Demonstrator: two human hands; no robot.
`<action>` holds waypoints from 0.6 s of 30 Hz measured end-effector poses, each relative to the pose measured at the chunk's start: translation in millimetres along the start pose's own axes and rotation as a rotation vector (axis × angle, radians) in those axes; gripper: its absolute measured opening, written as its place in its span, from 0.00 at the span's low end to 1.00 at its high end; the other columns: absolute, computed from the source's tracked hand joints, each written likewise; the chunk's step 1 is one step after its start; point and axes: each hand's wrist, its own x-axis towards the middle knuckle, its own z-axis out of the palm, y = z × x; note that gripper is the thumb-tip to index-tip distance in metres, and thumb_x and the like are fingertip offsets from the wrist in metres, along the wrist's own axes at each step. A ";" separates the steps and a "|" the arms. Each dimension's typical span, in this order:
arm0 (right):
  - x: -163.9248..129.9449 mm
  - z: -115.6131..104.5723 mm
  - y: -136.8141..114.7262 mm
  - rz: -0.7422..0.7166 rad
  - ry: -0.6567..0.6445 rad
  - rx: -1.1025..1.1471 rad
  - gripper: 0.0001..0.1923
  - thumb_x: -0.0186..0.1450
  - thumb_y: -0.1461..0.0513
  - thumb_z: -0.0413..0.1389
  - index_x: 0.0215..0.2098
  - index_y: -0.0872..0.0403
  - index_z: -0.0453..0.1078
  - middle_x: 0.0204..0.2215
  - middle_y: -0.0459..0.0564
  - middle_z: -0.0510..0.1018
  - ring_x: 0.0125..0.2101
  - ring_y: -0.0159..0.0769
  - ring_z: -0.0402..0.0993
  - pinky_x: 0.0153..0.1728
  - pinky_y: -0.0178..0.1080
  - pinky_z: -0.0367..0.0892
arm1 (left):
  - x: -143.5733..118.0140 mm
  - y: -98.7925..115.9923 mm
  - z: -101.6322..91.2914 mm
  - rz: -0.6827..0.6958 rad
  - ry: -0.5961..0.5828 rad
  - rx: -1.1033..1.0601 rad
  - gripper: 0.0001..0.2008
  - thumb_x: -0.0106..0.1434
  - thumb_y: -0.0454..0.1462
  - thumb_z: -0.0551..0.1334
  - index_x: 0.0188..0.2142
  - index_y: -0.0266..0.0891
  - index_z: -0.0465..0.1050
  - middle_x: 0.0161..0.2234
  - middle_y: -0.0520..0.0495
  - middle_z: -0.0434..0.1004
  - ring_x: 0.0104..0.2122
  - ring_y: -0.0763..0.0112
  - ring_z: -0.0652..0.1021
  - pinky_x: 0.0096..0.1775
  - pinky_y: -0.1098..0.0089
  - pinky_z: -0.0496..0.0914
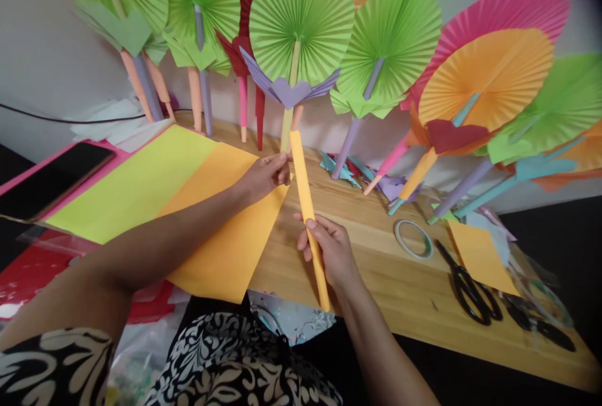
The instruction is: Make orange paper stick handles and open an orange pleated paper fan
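Pleated paper fans (301, 17) lean along the wall beyond my hands. My right hand (332, 252) is wrapped around the rolled orange paper stick (308, 205); my left hand (268, 174) pinches near its top, perhaps also touching the orange sheet (226, 230) beneath. I judge I'm finishing the roll; fastening calls for the tape ring (414, 240), right of my right hand.
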 end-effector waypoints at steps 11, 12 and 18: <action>5.9 4.0 -18.8 -0.149 0.126 -0.167 0.18 0.65 0.50 0.57 0.42 0.55 0.79 0.19 0.43 0.76 0.14 0.27 0.64 0.17 0.31 0.57 | -4.7 -10.3 -0.5 -0.016 -0.191 -0.026 0.30 0.53 0.59 0.71 0.43 0.38 0.78 0.19 0.55 0.68 0.22 0.74 0.70 0.31 0.70 0.68; 5.5 3.9 -19.2 -0.140 0.126 -0.177 0.19 0.64 0.50 0.57 0.42 0.55 0.79 0.19 0.43 0.76 0.13 0.27 0.64 0.17 0.32 0.57 | -5.0 -10.0 0.1 -0.019 -0.191 -0.030 0.28 0.54 0.58 0.71 0.43 0.38 0.79 0.19 0.55 0.68 0.22 0.74 0.70 0.31 0.70 0.69; -6.1 4.3 0.5 -0.030 0.100 -0.234 0.17 0.62 0.50 0.58 0.36 0.54 0.77 0.18 0.43 0.76 0.12 0.27 0.63 0.16 0.32 0.56 | -8.0 -10.7 3.4 -0.131 -0.180 -0.047 0.21 0.55 0.49 0.75 0.40 0.36 0.80 0.18 0.56 0.67 0.21 0.78 0.68 0.30 0.74 0.67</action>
